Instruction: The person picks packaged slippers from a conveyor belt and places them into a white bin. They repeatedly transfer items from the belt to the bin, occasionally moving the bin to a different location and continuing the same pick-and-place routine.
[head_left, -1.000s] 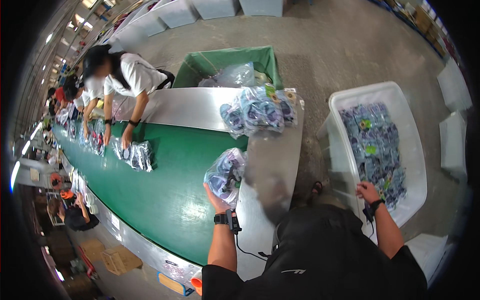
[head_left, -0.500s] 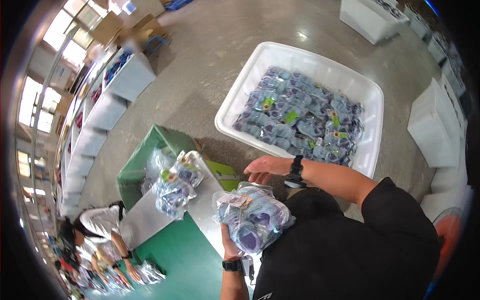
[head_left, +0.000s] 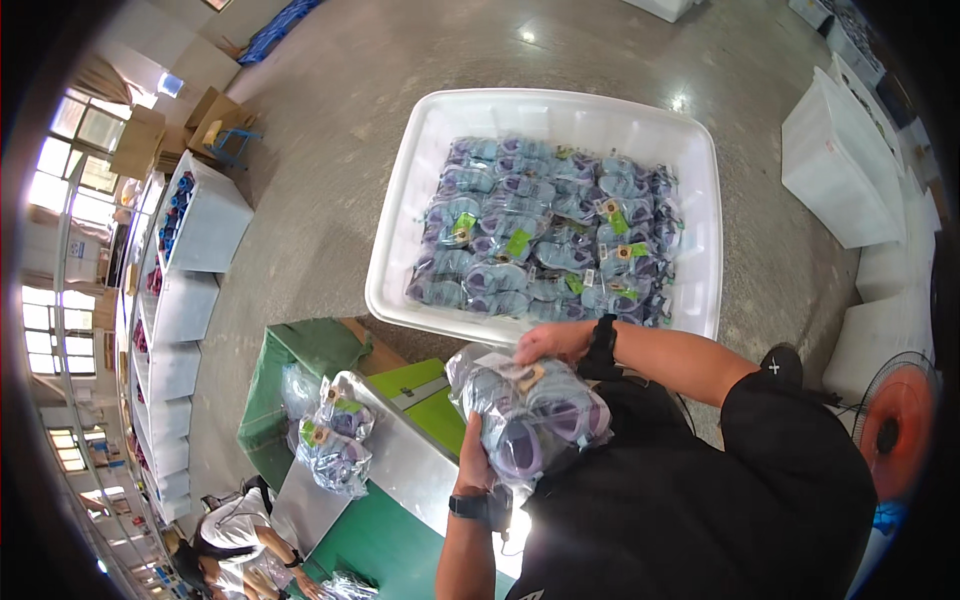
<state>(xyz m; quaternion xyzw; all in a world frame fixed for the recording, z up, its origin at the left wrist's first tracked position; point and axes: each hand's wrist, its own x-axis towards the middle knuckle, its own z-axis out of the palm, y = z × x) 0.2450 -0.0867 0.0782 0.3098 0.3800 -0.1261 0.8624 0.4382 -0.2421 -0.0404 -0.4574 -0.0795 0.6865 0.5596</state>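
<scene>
In front of my body I hold a clear plastic-wrapped bundle of light blue and purple shoes (head_left: 560,408). My left hand (head_left: 476,458) grips it from the near left side, with part of the fingers hidden by the bundle. Its top edge is pinched in my right hand (head_left: 553,342), where a brown tag lies under the plastic. Just beyond stands a large white bin (head_left: 705,215) with rows of similarly bagged shoes (head_left: 515,235), some with green tags. More bagged shoes (head_left: 335,445) rest on the metal surface to the left.
A metal chute (head_left: 400,450) adjoins a green worktop (head_left: 390,550) on my left. Beside it are a green-lined box (head_left: 262,395) and a lime-green case (head_left: 425,400). A co-worker (head_left: 235,535) works at lower left. White bins (head_left: 835,160) and an orange fan (head_left: 893,420) stand right.
My right hand has come down from above the bundle and taken hold of its top edge. The bundle is turned slightly. My view has shifted, bringing the white bin more squarely ahead.
</scene>
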